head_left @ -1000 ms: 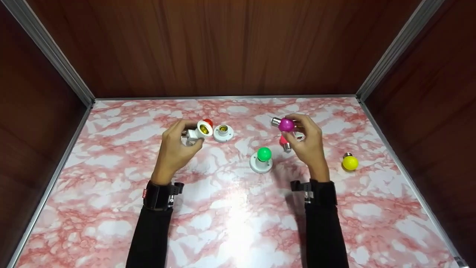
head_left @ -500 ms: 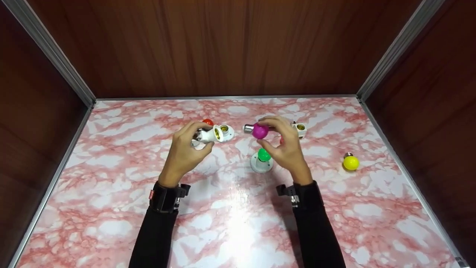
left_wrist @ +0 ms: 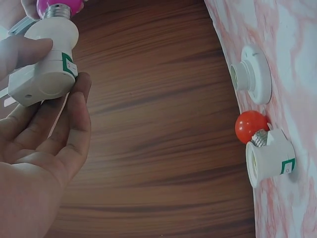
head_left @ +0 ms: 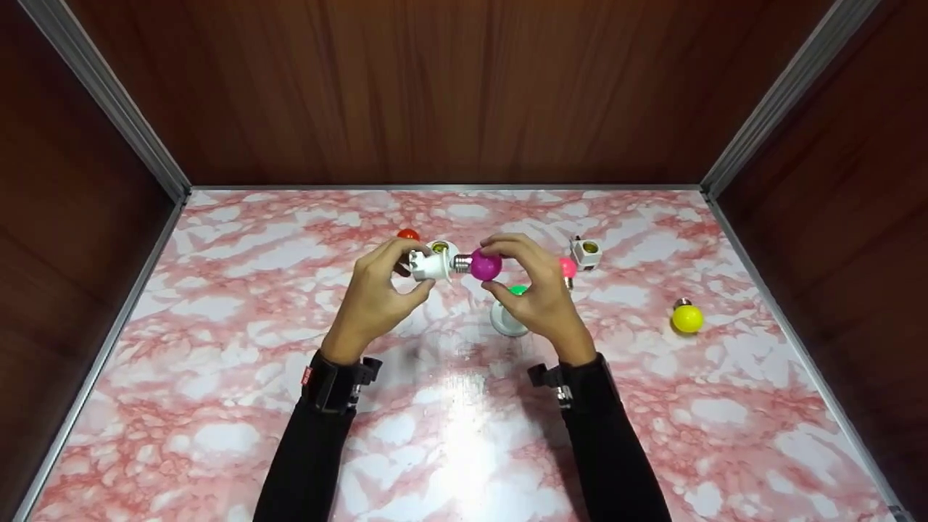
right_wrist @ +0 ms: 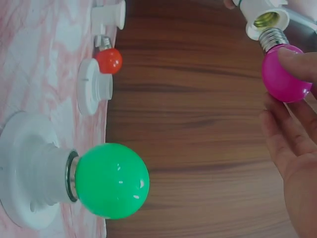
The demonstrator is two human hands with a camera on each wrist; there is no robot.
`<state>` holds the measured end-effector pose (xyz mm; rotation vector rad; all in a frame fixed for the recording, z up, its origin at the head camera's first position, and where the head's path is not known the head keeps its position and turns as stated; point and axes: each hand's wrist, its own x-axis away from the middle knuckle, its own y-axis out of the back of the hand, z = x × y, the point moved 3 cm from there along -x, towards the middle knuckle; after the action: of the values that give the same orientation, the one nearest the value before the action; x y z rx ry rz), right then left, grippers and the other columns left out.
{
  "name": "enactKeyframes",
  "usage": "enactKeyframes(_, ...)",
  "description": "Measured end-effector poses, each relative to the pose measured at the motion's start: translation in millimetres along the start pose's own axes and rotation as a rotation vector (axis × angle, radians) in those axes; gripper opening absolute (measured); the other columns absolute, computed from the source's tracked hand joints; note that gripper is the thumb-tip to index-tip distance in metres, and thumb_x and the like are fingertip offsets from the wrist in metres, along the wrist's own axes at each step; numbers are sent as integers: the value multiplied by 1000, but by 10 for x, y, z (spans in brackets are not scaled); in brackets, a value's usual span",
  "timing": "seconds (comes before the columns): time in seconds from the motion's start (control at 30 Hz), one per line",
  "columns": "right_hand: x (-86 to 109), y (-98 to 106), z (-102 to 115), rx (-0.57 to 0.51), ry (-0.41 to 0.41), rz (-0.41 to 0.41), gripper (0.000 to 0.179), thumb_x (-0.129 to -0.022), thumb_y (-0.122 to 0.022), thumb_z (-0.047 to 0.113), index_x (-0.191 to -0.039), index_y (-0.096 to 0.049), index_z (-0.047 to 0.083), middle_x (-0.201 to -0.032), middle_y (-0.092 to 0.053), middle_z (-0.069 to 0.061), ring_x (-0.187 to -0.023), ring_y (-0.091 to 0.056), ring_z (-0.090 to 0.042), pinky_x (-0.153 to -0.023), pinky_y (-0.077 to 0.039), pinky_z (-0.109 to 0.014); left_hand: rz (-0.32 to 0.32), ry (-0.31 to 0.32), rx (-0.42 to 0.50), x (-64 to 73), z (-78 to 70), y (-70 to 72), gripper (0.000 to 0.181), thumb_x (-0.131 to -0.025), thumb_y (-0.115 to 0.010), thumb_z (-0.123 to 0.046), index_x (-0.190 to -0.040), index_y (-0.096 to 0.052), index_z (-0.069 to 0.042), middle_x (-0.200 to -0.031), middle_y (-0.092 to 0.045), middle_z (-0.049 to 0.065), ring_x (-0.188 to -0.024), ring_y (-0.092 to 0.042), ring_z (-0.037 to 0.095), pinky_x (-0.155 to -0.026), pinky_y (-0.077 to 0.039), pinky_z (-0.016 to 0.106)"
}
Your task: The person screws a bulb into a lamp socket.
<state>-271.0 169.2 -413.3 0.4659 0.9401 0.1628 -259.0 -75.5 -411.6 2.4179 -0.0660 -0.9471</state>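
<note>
Between its thumb and fingers my left hand [head_left: 378, 293] holds a white plug-in bulb socket [head_left: 431, 265], its mouth turned to the right. My right hand [head_left: 538, 288] pinches a purple light bulb [head_left: 486, 265] by the globe, with the metal screw base pointing left at that mouth. In the right wrist view the threaded base [right_wrist: 273, 39] is at the edge of the socket opening [right_wrist: 266, 21]; whether any thread is inside I cannot tell. Both things are held above the table.
Below my right hand, a green bulb [right_wrist: 113, 181] sits in a round white base. A round lamp holder [left_wrist: 252, 74], a red bulb [left_wrist: 251, 126] and another plug-in socket [left_wrist: 270, 157] lie behind my left hand. A pink bulb [head_left: 568, 267], a square socket [head_left: 586, 254] and a yellow bulb [head_left: 687, 318] lie rightward.
My right hand has carried the purple bulb leftward to the socket. My left hand has moved a little right and turned the socket mouth from facing up toward the bulb.
</note>
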Motion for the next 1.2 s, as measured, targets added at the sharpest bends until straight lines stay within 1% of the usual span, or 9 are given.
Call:
enactKeyframes(0.1, 3, -32, 17, -1, 4, 14, 40, -83, -86, -3, -121, -73, 5, -127, -74, -14, -119, -72, -25, -110, -55, -22, 8, -6, -2, 4, -9, -20, 37, -86, -84, -6, -120, -70, -1, -103, -74, 13, -91, -69, 19, -82, -62, 29)
enactKeyframes(0.33, 5, -64, 43, 12, 12, 32, 39, -84, -86, -2, -120, -73, 6, -129, -73, -13, -121, -71, -24, -111, -55, -24, 14, -13, 24, 8, -6, -48, 37, -86, -84, -6, -121, -70, -1, -105, -74, 14, -92, -70, 21, -81, -64, 38)
enactKeyframes(0.57, 3, -77, 52, 11, 20, 32, 39, -84, -85, -5, -119, -74, 7, -129, -73, -13, -121, -72, -24, -111, -55, -24, 22, -15, 5, 11, 8, -92, 43, -88, -85, -11, -126, -70, 1, -106, -76, 15, -92, -72, 23, -82, -65, 35)
enactKeyframes(0.8, -1, -75, 38, -17, 13, 26, 40, -83, -84, -7, -119, -73, 7, -128, -73, -14, -122, -71, -25, -112, -55, -23, 19, -17, 15, 10, 17, -110, 45, -88, -86, -11, -127, -70, 2, -103, -76, 16, -92, -73, 25, -83, -66, 37)
enactKeyframes(0.9, -3, -69, 28, -26, 10, 31, 41, -83, -85, -6, -120, -73, 6, -128, -73, -14, -122, -71, -25, -112, -55, -23, 22, -16, 19, 8, 17, -114, 45, -87, -87, -10, -127, -70, 2, -105, -76, 15, -92, -73, 25, -83, -66, 36)
enactKeyframes(1.1, 18, -46, -7, -46, -10, 56, 45, -83, -86, -5, -125, -71, 1, -129, -73, -16, -117, -72, -27, -105, -59, -25, 27, -33, 21, -3, 2, -129, 45, -88, -87, -11, -128, -71, -1, -114, -77, 13, -93, -73, 25, -84, -65, 34)
enactKeyframes(1.2, 25, -30, -16, -48, -43, 72, 44, -86, -86, 2, -127, -69, -1, -127, -74, -15, -112, -74, -26, -101, -63, -29, 21, -45, 15, -3, -7, -140, 44, -88, -87, -11, -127, -71, -2, -114, -77, 12, -94, -73, 24, -84, -65, 34)
